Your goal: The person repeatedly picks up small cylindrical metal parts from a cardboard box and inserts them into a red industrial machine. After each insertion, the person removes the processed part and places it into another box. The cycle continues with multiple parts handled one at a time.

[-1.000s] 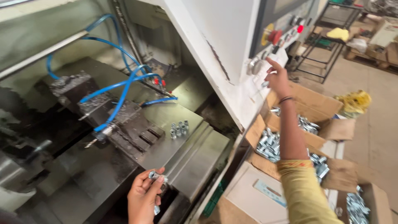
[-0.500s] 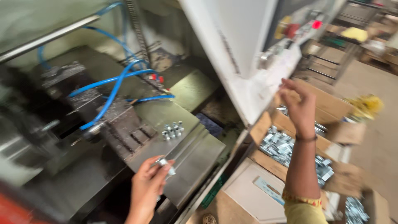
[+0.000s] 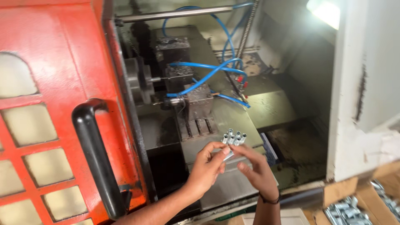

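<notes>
Both hands meet in front of the machine bed (image 3: pixel 233 121); the left hand (image 3: pixel 207 168) comes up from the lower left, its fingers curled together and pinched on a small metal part (image 3: pixel 227 156); the right hand (image 3: pixel 255 168) comes up from below, its thumb and forefinger closing on the same part from the other side, its other fingers loosely bent; a dark band (image 3: pixel 268 201) circles the right wrist.

Just beyond the fingertips, a cluster of small silvery fittings (image 3: pixel 233 138) stands upright on the bed near its front edge, close to the held part but apart from it; behind the cluster sits a grey tool block (image 3: pixel 197 100) with slots below it; blue hoses (image 3: pixel 208 75) loop over the block toward the back of the bed; to the block's left is the chuck (image 3: pixel 141 81).

A red door (image 3: pixel 54 104) with a black handle (image 3: pixel 98 156) fills the left side; at the lower right corner a cardboard box (image 3: pixel 346 191) holds more silvery fittings.
</notes>
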